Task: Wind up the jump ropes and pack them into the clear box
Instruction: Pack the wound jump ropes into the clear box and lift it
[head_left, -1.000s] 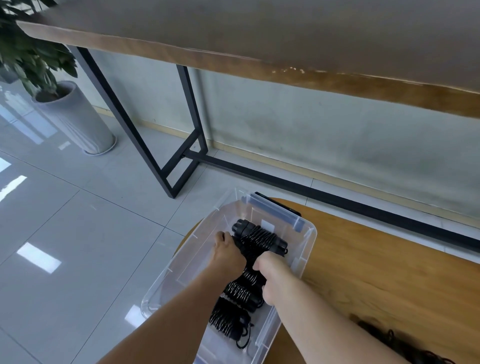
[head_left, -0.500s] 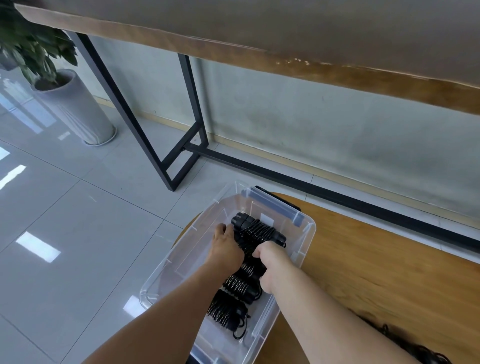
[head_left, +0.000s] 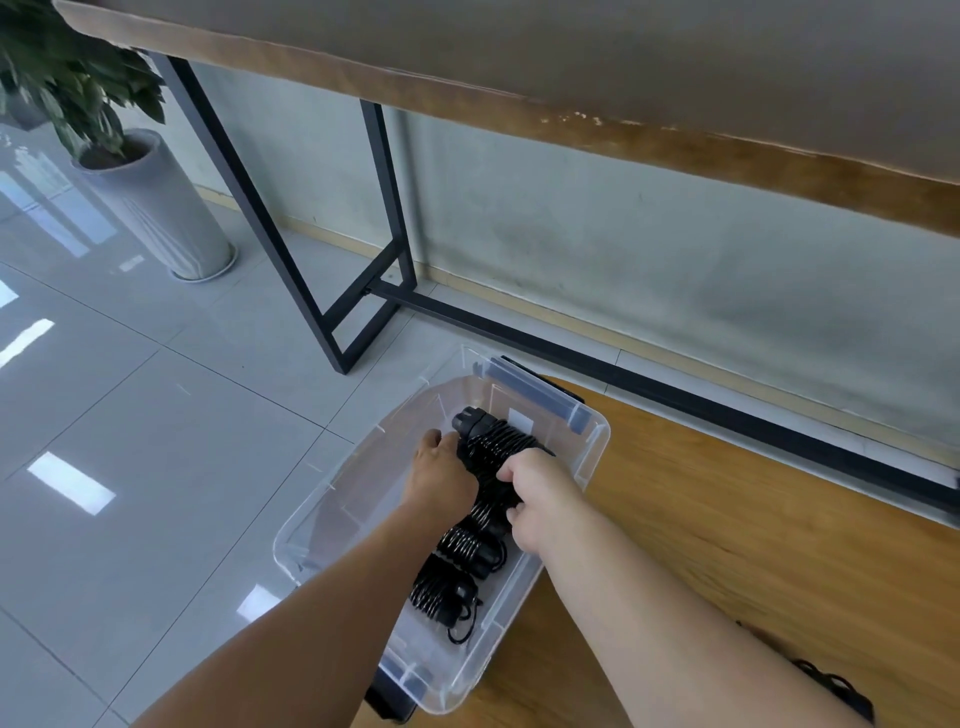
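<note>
From my remote seat, the clear box (head_left: 592, 441) sat low in the centre of the frame, on the left edge of the table (head_left: 753, 519), part of it overhanging the floor (head_left: 130, 415). Inside it, wound jump ropes (head_left: 462, 551) lay in a row from the far end toward the near end, along the box's right side. My left hand (head_left: 441, 473) rested on the farthest bundle from the left, my right hand (head_left: 540, 493) on it from the right. More rope (head_left: 836, 691) lay on the table at the lower right. A potted plant (head_left: 156, 202) stood on the floor at the upper left, beside a metal frame (head_left: 332, 270), with the wall (head_left: 623, 249) behind.
</note>
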